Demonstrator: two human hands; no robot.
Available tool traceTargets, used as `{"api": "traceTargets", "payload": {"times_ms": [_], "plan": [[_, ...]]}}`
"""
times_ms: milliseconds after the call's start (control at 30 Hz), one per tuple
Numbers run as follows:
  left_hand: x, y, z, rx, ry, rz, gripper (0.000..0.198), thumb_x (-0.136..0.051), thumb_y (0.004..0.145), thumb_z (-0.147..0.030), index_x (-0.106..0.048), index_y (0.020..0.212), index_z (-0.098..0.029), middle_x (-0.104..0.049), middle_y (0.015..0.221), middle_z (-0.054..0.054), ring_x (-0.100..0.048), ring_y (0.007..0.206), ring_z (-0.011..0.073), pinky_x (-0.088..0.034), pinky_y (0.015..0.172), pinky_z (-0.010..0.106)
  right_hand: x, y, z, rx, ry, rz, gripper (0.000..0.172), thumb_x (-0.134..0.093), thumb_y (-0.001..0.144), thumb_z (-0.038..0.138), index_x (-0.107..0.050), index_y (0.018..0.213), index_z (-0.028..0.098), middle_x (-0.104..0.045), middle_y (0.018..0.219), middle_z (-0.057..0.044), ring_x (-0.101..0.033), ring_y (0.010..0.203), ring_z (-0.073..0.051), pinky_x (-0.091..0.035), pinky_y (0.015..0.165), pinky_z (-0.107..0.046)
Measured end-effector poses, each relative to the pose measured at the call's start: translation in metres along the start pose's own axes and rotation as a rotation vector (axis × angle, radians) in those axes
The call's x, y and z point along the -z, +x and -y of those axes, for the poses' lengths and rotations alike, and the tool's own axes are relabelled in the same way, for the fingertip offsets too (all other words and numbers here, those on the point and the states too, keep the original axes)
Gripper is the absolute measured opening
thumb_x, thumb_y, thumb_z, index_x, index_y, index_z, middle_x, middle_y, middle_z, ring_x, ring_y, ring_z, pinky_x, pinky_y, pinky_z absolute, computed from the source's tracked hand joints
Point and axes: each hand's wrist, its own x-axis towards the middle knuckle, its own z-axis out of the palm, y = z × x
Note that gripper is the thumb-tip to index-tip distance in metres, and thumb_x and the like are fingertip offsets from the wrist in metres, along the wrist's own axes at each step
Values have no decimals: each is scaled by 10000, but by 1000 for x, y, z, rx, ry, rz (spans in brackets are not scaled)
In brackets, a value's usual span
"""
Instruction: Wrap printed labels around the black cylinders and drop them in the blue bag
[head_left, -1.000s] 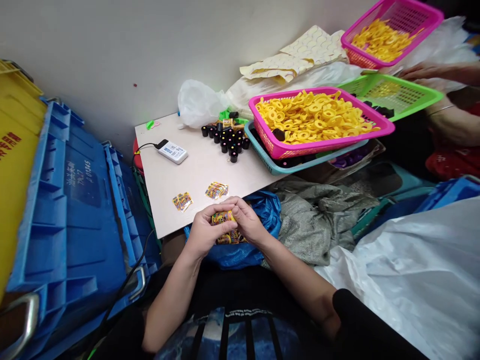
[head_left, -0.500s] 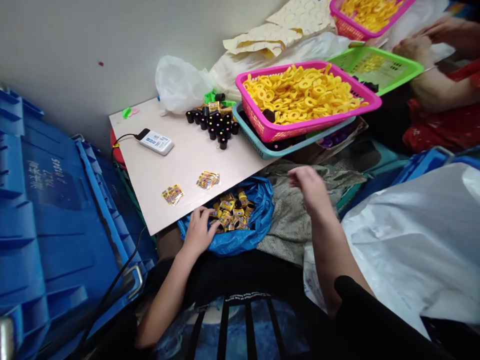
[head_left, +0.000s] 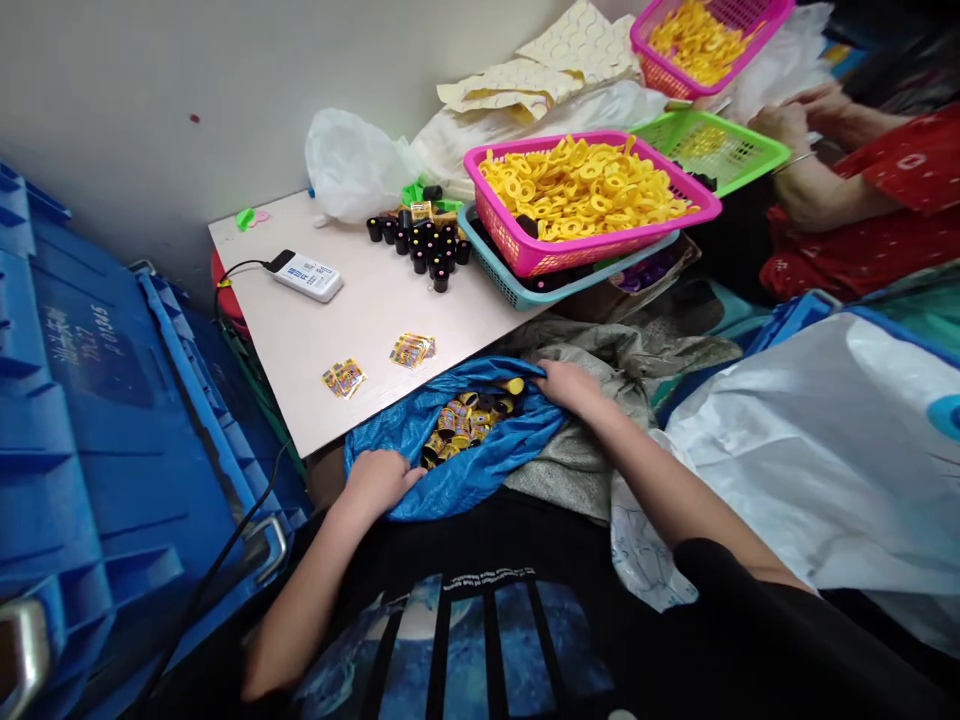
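A blue woven bag (head_left: 471, 492) lies open in front of me, below the table's near edge. Inside it are many small yellow-and-black labelled cylinders (head_left: 459, 424). My left hand (head_left: 381, 480) is closed on the bag's left rim, its thumb toward the opening. At the opposite side, my right hand (head_left: 568, 386) grips the bag's right rim, which is pulled outward. On the table just above sit two small fans of printed yellow stickers (head_left: 412, 350), apart from both hands.
The white table (head_left: 300, 340) carries a white corded device (head_left: 305, 275), black cups (head_left: 431, 245) and a pink basket (head_left: 592, 252) of yellow rings. Blue crates (head_left: 142, 400) stand left. A white sack (head_left: 817, 450) lies right. A co-worker's hands (head_left: 795, 120) are beside a green basket.
My right hand has come down and left onto the bag's right rim. My left hand has moved from the cylinders to the left rim. The bag's mouth is stretched wider.
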Motion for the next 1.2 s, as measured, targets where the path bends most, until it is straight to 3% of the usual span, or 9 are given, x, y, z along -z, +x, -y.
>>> {"api": "traceTargets", "payload": {"times_ms": [200,300,400,567,667,733,933,1067,1200], "plan": [[3,-5,-5,291,44,-289,594,-427,811,-649,-624,1063,-149,-652,1062,194,-601,1011,342,-468,786,403,50,-51,-13,47,-38,-168,346,-474,832,289,-659,1124,276,-718,1015,-100,-656,914,-299,-471,707,-357],[-4,14,4,301,28,-211,438,-490,840,-492,-629,1018,-116,-618,1102,225,-578,1048,367,-464,785,416,47,-52,-3,-18,-109,-97,358,-494,842,399,-667,1094,212,-702,1027,-144,-639,948,-314,-472,743,-381],[-10,28,12,190,-79,-193,252,-447,884,-325,-624,871,-146,-654,978,166,-612,961,296,-449,791,372,30,-41,3,54,-204,-158,541,-565,807,478,-574,1237,150,-622,1193,-195,-552,1108,-347,-447,846,-418],[-9,18,8,118,-787,-757,326,-351,929,-404,-517,749,-188,-579,739,32,-558,750,175,-430,739,281,23,-28,2,123,30,-150,353,-410,898,278,-592,1188,191,-674,1110,-126,-621,983,-264,-444,790,-319],[-2,6,2,59,-1172,-989,376,-385,901,-516,-531,797,-186,-552,742,5,-531,739,153,-434,736,263,38,-37,9,131,161,-305,359,-314,920,230,-617,1109,188,-696,1051,-105,-628,974,-247,-438,780,-295],[4,1,1,26,-1298,-1022,392,-408,886,-546,-553,854,-183,-559,768,6,-536,757,152,-441,751,264,46,-46,15,172,136,-333,344,-330,923,255,-604,1127,205,-700,1036,-95,-629,969,-252,-437,778,-299],[12,0,5,-81,-1126,-905,393,-472,865,-552,-522,718,-191,-450,646,-29,-459,646,127,-416,674,239,39,-49,13,260,-212,-54,361,-513,865,272,-560,1211,181,-643,1139,-164,-571,1076,-321,-437,853,-384],[12,4,-2,-48,-1140,-993,400,-419,892,-550,-495,727,-194,-431,656,-33,-430,635,120,-396,653,236,27,-39,12,407,-19,-164,688,-559,833,483,-346,1424,204,-401,1446,-139,-380,1307,-319,-347,1033,-431],[18,3,-11,-74,-1063,-967,421,-445,874,-568,-438,671,-198,-375,616,-42,-383,599,115,-357,597,234,14,-29,32,389,100,-256,490,-518,851,328,-497,1312,166,-571,1260,-152,-497,1181,-314,-373,1004,-432]]}}
